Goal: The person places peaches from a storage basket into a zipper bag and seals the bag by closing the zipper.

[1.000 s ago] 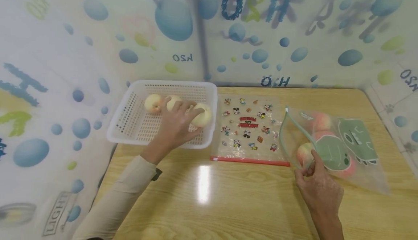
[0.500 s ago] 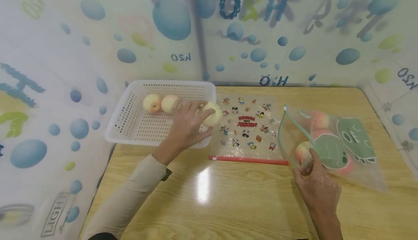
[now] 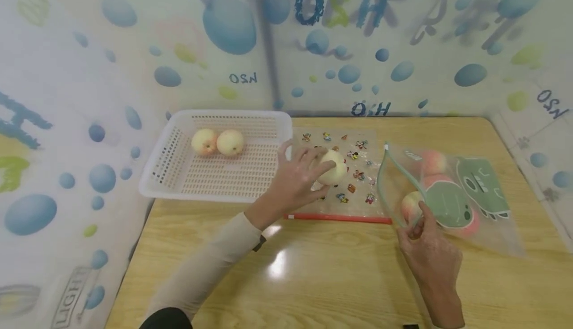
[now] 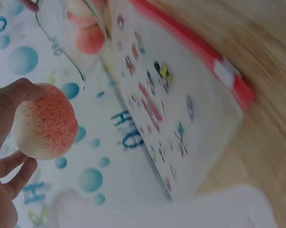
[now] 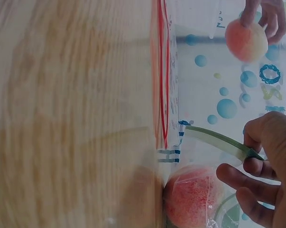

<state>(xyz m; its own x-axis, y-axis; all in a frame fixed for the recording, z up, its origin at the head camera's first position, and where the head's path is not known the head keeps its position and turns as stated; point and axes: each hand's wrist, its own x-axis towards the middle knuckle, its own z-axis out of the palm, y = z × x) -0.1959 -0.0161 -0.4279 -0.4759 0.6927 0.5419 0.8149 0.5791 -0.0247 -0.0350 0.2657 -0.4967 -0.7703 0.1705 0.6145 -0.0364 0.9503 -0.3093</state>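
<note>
My left hand (image 3: pixel 297 177) grips a pale yellow peach (image 3: pixel 333 167) above the flat cartoon-printed zip bag (image 3: pixel 353 202). In the left wrist view that peach (image 4: pixel 48 123) shows a red-speckled side, with thumb and fingers around it. My right hand (image 3: pixel 431 252) pinches the green-edged mouth of a clear zip bag (image 3: pixel 488 234) with a green dinosaur print. Its mouth gapes toward the left, and several peaches lie inside, one peach (image 3: pixel 410 206) close to the opening. The right wrist view shows the pinched green edge (image 5: pixel 214 135) between thumb and finger.
A white slotted basket (image 3: pixel 156 177) stands at the left with two peaches (image 3: pixel 230 143) in it. The cartoon bag's red zip strip (image 3: pixel 340 218) faces the table's front. A bubble-printed wall (image 3: pixel 313 70) rises behind the wooden table (image 3: pixel 335 274).
My left hand has lifted the peach out of the basket and carried it right, over the cartoon bag. The right hand keeps its pinch on the dinosaur bag's edge.
</note>
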